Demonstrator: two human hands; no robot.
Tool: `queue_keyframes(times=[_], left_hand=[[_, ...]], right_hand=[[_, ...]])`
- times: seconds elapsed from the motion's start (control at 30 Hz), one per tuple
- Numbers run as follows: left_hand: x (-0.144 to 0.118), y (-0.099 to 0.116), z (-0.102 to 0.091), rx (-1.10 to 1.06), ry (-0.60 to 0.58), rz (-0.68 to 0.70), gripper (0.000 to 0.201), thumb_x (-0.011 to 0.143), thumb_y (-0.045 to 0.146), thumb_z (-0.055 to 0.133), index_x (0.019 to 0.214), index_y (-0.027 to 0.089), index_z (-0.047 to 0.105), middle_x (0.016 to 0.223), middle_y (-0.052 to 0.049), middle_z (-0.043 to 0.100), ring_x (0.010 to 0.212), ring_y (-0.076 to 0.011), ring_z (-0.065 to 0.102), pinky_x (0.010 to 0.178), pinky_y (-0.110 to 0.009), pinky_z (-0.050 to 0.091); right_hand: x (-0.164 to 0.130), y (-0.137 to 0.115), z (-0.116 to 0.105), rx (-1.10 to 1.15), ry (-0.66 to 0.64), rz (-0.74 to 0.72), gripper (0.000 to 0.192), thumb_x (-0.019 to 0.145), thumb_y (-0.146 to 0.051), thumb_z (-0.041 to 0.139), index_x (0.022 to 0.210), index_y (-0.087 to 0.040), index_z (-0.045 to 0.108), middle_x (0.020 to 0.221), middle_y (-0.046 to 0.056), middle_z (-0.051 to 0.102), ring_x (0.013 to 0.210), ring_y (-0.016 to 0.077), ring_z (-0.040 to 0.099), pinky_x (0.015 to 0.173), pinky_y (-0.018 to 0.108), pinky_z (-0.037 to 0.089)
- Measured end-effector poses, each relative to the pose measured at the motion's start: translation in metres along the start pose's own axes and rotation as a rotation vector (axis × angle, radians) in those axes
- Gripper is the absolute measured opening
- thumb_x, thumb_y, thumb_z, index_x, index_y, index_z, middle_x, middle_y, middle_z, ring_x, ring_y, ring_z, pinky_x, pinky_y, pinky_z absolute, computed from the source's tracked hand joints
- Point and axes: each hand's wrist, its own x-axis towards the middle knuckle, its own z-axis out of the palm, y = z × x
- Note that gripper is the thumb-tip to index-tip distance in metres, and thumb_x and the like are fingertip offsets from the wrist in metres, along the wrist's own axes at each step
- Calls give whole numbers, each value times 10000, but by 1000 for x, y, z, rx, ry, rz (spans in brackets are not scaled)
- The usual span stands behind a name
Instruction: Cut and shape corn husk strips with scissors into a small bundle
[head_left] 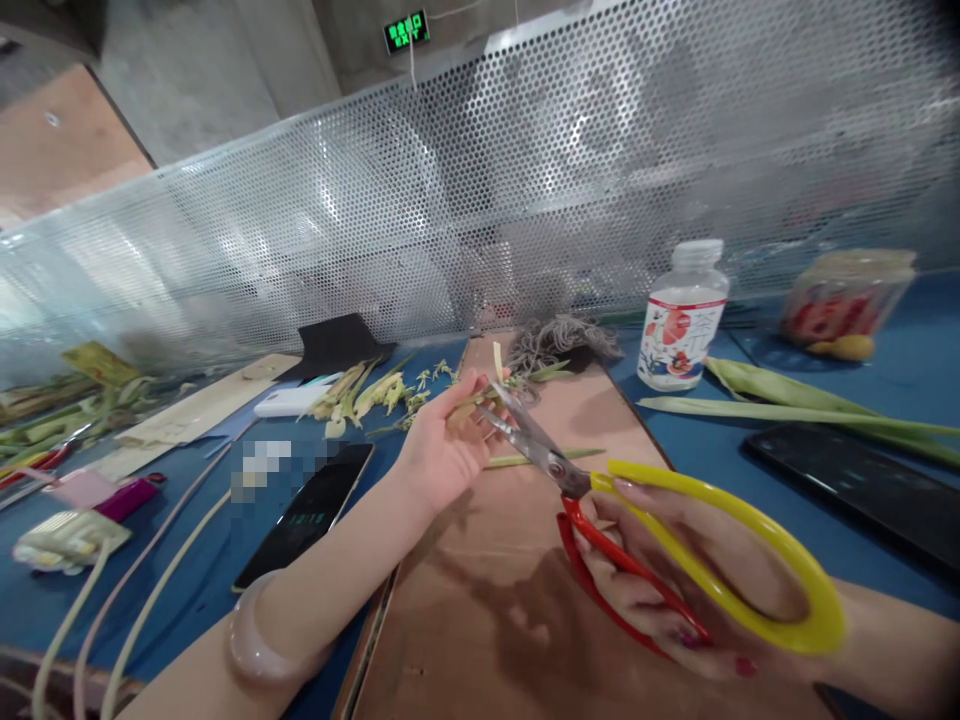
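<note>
My left hand is closed in a pinch around a pale plant strip, whose end sticks up past the thumb. My right hand grips scissors with one yellow and one red handle. Their blades are parted and reach to the fingertips of my left hand, beside the strip. Whether they touch the strip I cannot make out. Beneath both hands lies a brown wooden board, with a thin green leaf strip on it.
Grey yarn is heaped at the board's far end. A labelled plastic bottle, a glass jar, long green leaves and a phone are right. Another phone, plant scraps and cables are left. A perforated metal screen stands behind.
</note>
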Motion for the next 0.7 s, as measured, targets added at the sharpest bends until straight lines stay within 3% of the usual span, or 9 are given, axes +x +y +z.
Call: queue_keyframes(times=[0.27,0.4,0.5,0.57,0.7], left_hand=[[2,0,-5,-7,-54,-36,69,767,197,650,715,153,636,929,-56,707,772,-165,659,762,-340,523],[4,1,-6,-11,-20,-30,81,774,204,642,712,151,632,917,-59,705,802,-166,657,777,-327,515],[7,1,-6,-17,10,-5,96,768,207,647,693,149,628,845,-56,698,794,-166,652,767,-317,511],[8,0,-7,-18,24,0,96,769,200,644,691,147,629,814,-55,691,786,-165,649,761,-313,508],[8,-1,-8,-7,19,-4,85,777,196,635,711,143,630,821,-58,687,772,-160,644,753,-311,506]], right_hand=[[2,-3,-2,44,14,12,422,834,-580,436,711,-181,500,543,-37,409,391,63,366,268,134,302],[3,2,-3,-17,35,0,461,784,-636,465,689,-185,472,531,-46,386,382,56,326,269,139,294],[3,11,-3,-166,119,-208,431,761,-631,526,772,-203,479,536,-57,395,382,54,315,283,136,274],[2,13,-3,-301,267,-432,354,799,-567,542,888,-232,471,588,-58,433,414,58,359,329,136,293],[-3,3,-3,-802,538,-807,309,819,-391,589,1051,-256,437,798,-14,522,629,107,493,532,202,422]])
